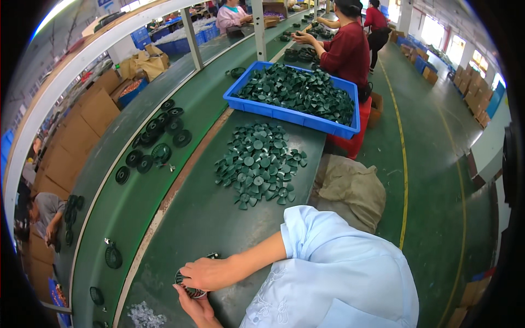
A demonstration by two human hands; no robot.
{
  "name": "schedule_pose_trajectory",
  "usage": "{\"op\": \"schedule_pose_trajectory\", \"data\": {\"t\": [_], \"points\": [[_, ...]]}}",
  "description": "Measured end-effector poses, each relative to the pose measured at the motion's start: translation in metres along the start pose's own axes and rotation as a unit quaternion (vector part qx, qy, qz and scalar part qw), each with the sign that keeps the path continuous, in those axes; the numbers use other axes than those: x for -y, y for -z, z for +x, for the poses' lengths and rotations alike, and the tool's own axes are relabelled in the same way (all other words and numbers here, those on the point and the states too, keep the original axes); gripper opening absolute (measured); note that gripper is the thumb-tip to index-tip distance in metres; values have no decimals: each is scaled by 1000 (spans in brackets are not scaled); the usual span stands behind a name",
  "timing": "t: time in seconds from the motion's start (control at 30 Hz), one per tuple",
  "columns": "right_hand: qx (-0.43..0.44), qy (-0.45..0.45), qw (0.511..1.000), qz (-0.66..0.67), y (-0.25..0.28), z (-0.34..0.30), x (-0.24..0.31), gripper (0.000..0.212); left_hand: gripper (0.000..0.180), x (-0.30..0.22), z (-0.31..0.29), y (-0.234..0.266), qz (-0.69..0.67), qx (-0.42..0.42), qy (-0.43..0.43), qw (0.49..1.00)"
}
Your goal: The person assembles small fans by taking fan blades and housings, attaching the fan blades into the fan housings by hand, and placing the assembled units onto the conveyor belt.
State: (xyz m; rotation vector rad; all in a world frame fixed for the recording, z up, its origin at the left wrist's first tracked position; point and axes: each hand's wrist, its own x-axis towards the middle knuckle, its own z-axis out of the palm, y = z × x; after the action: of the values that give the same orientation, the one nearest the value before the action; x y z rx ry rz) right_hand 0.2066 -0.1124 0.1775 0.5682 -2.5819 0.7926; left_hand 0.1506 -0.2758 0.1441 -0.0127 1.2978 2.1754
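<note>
My right hand [205,273] reaches in from the right, its light blue sleeve pushed up, and lies fingers-down over a small round dark part [188,288] on the green table. My left hand [195,310] sits just below it, palm up, cupping the same part from underneath. Most of the part is hidden between the two hands. A small dark piece [212,255] lies on the table just above my right hand. Farther up the table is a loose heap of dark green round caps [257,164].
A blue crate [290,116] full of the same green caps stands behind the heap. Black round grilles [158,134] ride the green conveyor belt on the left. A pile of small clear bits [145,316] lies at bottom left. A person in red [347,52] works farther along. Cardboard boxes [98,112] are stacked beyond the belt.
</note>
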Motion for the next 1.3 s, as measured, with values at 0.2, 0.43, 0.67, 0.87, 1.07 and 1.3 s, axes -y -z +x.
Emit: {"op": "schedule_pose_trajectory", "data": {"t": [0.2, 0.43, 0.67, 0.87, 1.07, 1.3], "points": [[-50, -7, 999, 17, -27, 2, -5, 16, 44, 18, 4, 18, 21, 51, -39, 998], [-70, -19, 996, 56, -46, 12, -19, 19, 36, 9, -1, 4, 87, -61, -45, 993], [-45, -12, 998, 36, 1, 20, -15, 49, 36, 6, 13, 15, 119, -75, -129, 982], [63, -95, 989, 89, 9, 35, -46, 58, 43, -4, 7, 8, 96, -28, -122, 987], [138, -223, 922, 284, -9, 35, -53, 54, 42, 0, 15, 13, 90, -23, -105, 990], [136, -227, 934, 242, -16, 35, -50, 49, 39, 0, 14, 20, 234, -52, -169, 956]]}}
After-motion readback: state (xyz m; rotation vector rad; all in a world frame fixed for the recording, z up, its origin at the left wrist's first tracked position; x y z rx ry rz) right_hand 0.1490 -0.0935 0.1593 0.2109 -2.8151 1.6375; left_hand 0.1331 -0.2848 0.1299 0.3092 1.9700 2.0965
